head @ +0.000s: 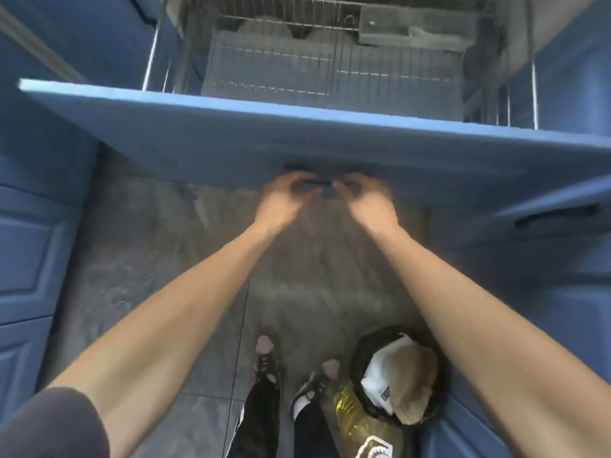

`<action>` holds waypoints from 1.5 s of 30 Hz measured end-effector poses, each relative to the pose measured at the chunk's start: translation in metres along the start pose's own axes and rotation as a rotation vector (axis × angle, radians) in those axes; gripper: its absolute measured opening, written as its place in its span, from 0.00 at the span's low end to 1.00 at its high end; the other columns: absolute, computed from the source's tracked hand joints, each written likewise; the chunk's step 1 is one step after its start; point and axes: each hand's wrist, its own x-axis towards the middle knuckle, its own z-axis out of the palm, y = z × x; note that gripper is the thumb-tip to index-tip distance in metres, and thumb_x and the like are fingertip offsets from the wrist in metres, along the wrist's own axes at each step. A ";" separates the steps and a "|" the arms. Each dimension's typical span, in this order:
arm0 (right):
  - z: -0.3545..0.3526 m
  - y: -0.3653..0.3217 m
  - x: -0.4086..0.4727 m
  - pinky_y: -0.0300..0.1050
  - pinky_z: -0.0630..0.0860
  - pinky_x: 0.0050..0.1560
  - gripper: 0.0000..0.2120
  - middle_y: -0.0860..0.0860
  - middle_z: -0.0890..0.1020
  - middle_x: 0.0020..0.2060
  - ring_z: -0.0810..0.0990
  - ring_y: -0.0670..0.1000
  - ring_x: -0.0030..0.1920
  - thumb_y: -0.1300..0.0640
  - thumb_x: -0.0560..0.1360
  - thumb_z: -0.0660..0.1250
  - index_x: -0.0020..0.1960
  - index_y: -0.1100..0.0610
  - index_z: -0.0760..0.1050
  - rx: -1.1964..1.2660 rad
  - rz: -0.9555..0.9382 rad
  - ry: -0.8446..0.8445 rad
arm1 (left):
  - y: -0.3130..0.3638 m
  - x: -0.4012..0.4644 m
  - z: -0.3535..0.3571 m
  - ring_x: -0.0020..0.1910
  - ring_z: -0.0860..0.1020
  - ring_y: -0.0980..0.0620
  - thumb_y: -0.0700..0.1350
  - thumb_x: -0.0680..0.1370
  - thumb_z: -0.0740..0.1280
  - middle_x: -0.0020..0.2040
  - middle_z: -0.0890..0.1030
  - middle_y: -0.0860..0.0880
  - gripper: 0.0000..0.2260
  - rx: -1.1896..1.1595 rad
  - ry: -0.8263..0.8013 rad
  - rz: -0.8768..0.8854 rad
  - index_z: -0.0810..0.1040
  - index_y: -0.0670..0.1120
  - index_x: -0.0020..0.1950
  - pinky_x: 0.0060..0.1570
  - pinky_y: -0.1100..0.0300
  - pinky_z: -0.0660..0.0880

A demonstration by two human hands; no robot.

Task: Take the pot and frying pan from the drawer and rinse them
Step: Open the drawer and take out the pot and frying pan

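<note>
While the drawer (297, 127) stands pulled out at twelve o'clock, no pot or pan shows in its wire rack (330, 71); they may lie out of sight. Both hands, left hand (287, 196) and right hand (363, 196), curl side by side on the dark handle (317, 182). Blur hides how tight. Best pull level, evenly.
</note>
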 end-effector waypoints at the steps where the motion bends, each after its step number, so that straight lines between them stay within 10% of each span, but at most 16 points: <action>1: 0.003 0.003 0.004 0.46 0.70 0.58 0.14 0.53 0.81 0.57 0.76 0.55 0.60 0.46 0.75 0.64 0.56 0.51 0.79 -0.018 0.001 0.039 | -0.005 0.005 0.003 0.52 0.79 0.52 0.44 0.75 0.69 0.52 0.83 0.47 0.11 -0.039 0.032 0.002 0.81 0.44 0.56 0.51 0.62 0.72; 18: -0.042 -0.041 0.119 0.41 0.72 0.49 0.04 0.41 0.81 0.42 0.80 0.46 0.51 0.45 0.67 0.72 0.36 0.42 0.78 -0.059 0.322 -0.037 | 0.021 0.120 -0.026 0.53 0.79 0.56 0.52 0.76 0.65 0.51 0.83 0.58 0.07 0.069 -0.035 -0.154 0.82 0.58 0.50 0.45 0.62 0.70; 45: -0.125 -0.094 0.337 0.42 0.71 0.50 0.06 0.46 0.83 0.52 0.79 0.51 0.56 0.50 0.74 0.65 0.47 0.45 0.81 -0.146 0.224 -0.164 | 0.086 0.361 -0.069 0.48 0.81 0.59 0.44 0.74 0.70 0.54 0.83 0.44 0.06 -0.084 -0.218 -0.275 0.84 0.44 0.48 0.54 0.60 0.76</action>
